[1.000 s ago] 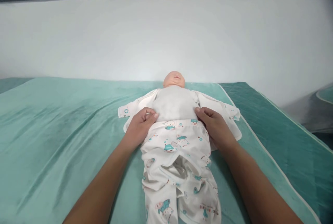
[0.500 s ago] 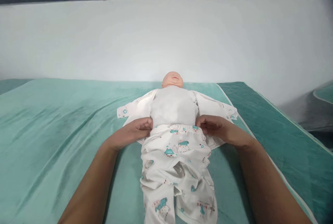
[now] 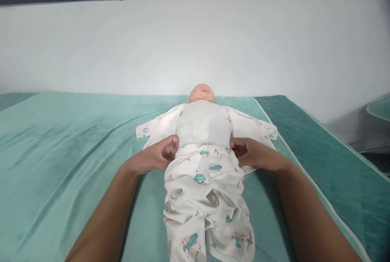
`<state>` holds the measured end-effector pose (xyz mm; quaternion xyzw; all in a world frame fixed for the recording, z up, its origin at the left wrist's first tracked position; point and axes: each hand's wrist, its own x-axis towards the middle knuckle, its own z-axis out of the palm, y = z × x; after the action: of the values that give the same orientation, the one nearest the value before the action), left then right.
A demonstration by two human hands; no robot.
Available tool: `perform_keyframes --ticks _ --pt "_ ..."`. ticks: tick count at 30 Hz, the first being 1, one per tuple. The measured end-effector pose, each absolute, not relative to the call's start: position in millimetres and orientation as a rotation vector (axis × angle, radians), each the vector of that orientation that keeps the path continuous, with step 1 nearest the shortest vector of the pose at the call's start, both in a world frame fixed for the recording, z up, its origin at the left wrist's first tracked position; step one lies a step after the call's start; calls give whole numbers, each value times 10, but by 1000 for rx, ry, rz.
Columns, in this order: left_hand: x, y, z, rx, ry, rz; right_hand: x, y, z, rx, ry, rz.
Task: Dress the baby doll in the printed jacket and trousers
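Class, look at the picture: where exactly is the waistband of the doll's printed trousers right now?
In the head view, the waistband lies mid-frame across the doll's middle, just below its white belly, between the left hand and right hand at its sides.

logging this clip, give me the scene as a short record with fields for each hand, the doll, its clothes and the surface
left hand: curled on the waistband of the printed trousers, at the doll's side
right hand: gripping the same waistband on the other side
doll: on its back, head away from the camera
jacket: open, spread flat under the doll
surface: teal sheet
backdrop: white wall
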<state>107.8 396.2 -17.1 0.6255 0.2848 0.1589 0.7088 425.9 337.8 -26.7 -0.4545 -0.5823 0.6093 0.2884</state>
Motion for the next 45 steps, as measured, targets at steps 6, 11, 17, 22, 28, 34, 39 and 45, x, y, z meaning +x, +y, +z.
perform_keyframes --ticks 6,11,17,22,28,34,39,45 --pt "1101 3950 -136 1392 699 275 4233 3360 -240 -1221 -1520 1553" --pt "1104 3925 -84 1440 713 287 4241 3387 -262 -1290 -1497 1428" --pt "1098 3915 -85 1462 754 404 4156 3390 -278 -1269 -1193 1240" --pt "1118 3920 -149 1468 864 510 4059 3357 -244 -1214 -1169 1124" --pt "1134 3892 -149 1519 915 540 4053 3380 -314 -1207 -1364 833" --pt "1111 3912 -172 1493 934 653 4019 3369 -315 -1110 -1484 593" --pt "1067 3928 -145 1481 811 728 4074 3368 -264 -1064 -1624 696" --pt "1085 3946 -104 1631 735 700 4184 3337 -198 -1083 -1764 898"
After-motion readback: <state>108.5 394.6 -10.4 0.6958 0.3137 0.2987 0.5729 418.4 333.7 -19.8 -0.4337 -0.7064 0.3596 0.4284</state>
